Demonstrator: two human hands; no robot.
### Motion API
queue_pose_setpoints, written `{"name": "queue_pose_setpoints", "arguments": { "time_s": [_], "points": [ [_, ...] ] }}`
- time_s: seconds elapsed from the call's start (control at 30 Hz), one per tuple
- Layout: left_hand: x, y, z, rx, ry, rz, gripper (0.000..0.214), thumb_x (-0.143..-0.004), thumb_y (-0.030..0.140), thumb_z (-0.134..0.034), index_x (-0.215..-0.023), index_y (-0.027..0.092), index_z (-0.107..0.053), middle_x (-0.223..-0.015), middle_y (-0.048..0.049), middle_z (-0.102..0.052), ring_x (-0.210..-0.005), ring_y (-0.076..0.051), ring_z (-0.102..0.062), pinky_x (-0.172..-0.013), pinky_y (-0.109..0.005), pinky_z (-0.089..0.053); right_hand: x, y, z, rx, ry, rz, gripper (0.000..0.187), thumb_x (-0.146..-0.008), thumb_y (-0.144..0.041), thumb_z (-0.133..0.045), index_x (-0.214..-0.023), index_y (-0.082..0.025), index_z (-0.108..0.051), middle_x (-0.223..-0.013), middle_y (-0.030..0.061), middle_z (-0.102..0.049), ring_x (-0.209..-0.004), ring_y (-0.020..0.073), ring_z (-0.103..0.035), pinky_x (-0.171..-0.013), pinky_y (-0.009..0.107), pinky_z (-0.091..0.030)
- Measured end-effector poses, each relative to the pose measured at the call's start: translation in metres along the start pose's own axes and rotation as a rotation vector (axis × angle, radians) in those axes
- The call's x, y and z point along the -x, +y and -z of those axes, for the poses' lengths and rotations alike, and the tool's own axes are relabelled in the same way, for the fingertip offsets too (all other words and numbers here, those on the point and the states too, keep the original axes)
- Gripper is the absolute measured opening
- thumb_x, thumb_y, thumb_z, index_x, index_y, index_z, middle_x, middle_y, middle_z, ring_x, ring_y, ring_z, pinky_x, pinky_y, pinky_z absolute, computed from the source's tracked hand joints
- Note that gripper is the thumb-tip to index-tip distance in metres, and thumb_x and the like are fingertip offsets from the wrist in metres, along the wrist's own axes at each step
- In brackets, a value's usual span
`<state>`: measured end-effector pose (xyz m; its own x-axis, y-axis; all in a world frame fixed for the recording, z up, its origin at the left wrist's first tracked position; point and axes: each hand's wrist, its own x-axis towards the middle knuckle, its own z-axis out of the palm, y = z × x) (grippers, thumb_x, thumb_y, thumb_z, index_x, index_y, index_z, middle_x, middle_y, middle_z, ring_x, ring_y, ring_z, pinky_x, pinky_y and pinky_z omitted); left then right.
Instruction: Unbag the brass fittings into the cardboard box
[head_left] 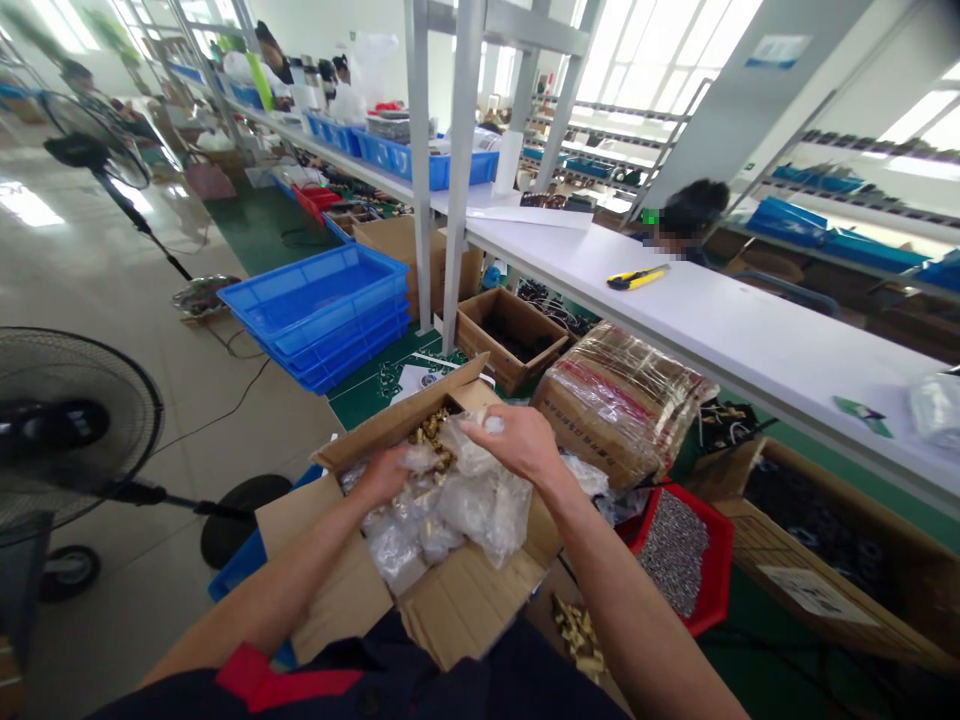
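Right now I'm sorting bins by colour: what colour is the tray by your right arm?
The tray is red; head view shows it best.

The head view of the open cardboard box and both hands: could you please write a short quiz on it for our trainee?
1. True or false: the yellow utility knife lies inside the open cardboard box.
2. What do the left hand and the right hand both have in their grip? A) a clear plastic bag B) a hammer C) a paint brush
3. Fill in: the tray of small grey parts to the right of the box is ___ in colour.

Key: 1 false, it lies on the white shelf; 2 A; 3 red.
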<state>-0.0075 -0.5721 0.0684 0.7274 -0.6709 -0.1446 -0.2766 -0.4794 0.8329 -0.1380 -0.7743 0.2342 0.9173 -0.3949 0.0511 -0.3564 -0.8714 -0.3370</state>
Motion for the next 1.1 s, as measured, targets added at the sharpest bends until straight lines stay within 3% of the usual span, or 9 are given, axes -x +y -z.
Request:
{"name": "queue_pose_setpoints", "arguments": {
  "time_s": [0.07,0.13,0.23,0.3,0.4,0.53,0.7,0.87,1.1],
  "points": [
    [-0.001,0.002,0.007,0.281,0.075,0.033,0.026,-0.072,0.037,-0.064,-0.084,0.014,-0.065,-0.082,-0.0057,-0.067,-0.079,-0.023,-0.061,-0.076,-0.035,-0.047,0.0,0.001,-0.006,0.068,-0.063,0.002,0.051,-0.082,-0.066,-0.044,-0.074,-0.021,-0.069,-0.08,0.0094,-0.071,-0.079,0.0246,-0.064,-0.068,0.031,-0.042],
    [0.001,0.014,0.012,0.55,0.106,0.04,0.036,-0.073,0.043,-0.066,-0.095,0.015,-0.062,-0.089,-0.0046,-0.066,-0.079,-0.019,-0.06,-0.074,-0.032,-0.049,-0.001,0.0,-0.013,0.067,-0.089,0.025,0.042,-0.081,-0.06,-0.051,-0.085,-0.023,-0.07,-0.087,0.0088,-0.072,-0.085,0.0257,-0.065,-0.07,0.032,-0.043],
    [0.007,0.042,0.013,0.905,0.008,-0.013,0.037,-0.072,0.035,-0.07,-0.102,0.017,-0.059,-0.09,-0.0027,-0.063,-0.076,-0.014,-0.058,-0.069,-0.026,-0.048,-0.002,-0.004,-0.022,-0.1,-0.098,0.102,0.046,-0.077,-0.057,-0.06,-0.114,-0.029,-0.064,-0.106,0.0051,-0.071,-0.098,0.0242,-0.064,-0.08,0.032,-0.043],
    [0.007,0.058,0.008,1.063,-0.031,-0.064,0.035,-0.068,0.025,-0.074,-0.1,0.016,-0.061,-0.089,-0.0027,-0.063,-0.078,-0.014,-0.058,-0.072,-0.024,-0.047,-0.004,-0.009,-0.027,-0.244,-0.104,0.16,0.052,-0.078,-0.062,-0.058,-0.119,-0.031,-0.061,-0.113,0.0025,-0.069,-0.102,0.0221,-0.063,-0.083,0.03,-0.043],
    [0.002,0.068,-0.003,1.027,0.096,-0.117,0.035,-0.067,0.022,-0.074,-0.099,0.015,-0.063,-0.095,-0.0041,-0.064,-0.086,-0.016,-0.059,-0.081,-0.028,-0.047,-0.007,-0.016,-0.031,-0.322,-0.1,0.173,0.043,-0.082,-0.063,-0.052,-0.104,-0.03,-0.068,-0.101,0.0011,-0.072,-0.091,0.0194,-0.065,-0.074,0.027,-0.041],
    [-0.005,0.06,-0.013,0.838,0.271,-0.118,0.04,-0.067,0.026,-0.074,-0.104,0.016,-0.063,-0.096,-0.0059,-0.067,-0.088,-0.02,-0.061,-0.085,-0.033,-0.048,-0.011,-0.022,-0.034,-0.23,-0.066,0.117,0.035,-0.084,-0.055,-0.053,-0.086,-0.024,-0.069,-0.084,0.0031,-0.072,-0.078,0.0181,-0.063,-0.061,0.026,-0.034],
    [-0.001,0.055,-0.007,0.625,0.199,-0.178,0.039,-0.069,0.029,-0.073,-0.104,0.016,-0.065,-0.105,-0.0086,-0.069,-0.095,-0.022,-0.064,-0.091,-0.034,-0.049,-0.018,-0.024,-0.038,-0.182,-0.132,0.044,0.037,-0.079,-0.055,-0.056,-0.075,-0.021,-0.068,-0.076,0.0036,-0.07,-0.069,0.0159,-0.059,-0.054,0.025,-0.027],
    [-0.001,0.052,-0.005,0.625,0.142,-0.209,0.049,-0.067,0.03,-0.073,-0.113,0.015,-0.064,-0.119,-0.0114,-0.065,-0.11,-0.026,-0.06,-0.102,-0.039,-0.044,-0.026,-0.025,-0.044,-0.104,-0.17,0.04,0.03,-0.084,-0.043,-0.048,-0.081,-0.022,-0.069,-0.084,0.0051,-0.071,-0.075,0.0175,-0.062,-0.058,0.026,-0.034],
    [0.001,0.032,-0.003,0.608,-0.013,-0.055,0.063,-0.064,0.035,-0.076,-0.122,0.016,-0.056,-0.125,-0.0109,-0.062,-0.115,-0.027,-0.058,-0.105,-0.044,-0.039,-0.041,-0.038,-0.03,0.303,-0.157,0.232,0.028,-0.079,-0.022,-0.045,-0.089,-0.015,-0.07,-0.089,0.0173,-0.071,-0.084,0.0307,-0.067,-0.069,0.038,-0.048]
  ]
}}
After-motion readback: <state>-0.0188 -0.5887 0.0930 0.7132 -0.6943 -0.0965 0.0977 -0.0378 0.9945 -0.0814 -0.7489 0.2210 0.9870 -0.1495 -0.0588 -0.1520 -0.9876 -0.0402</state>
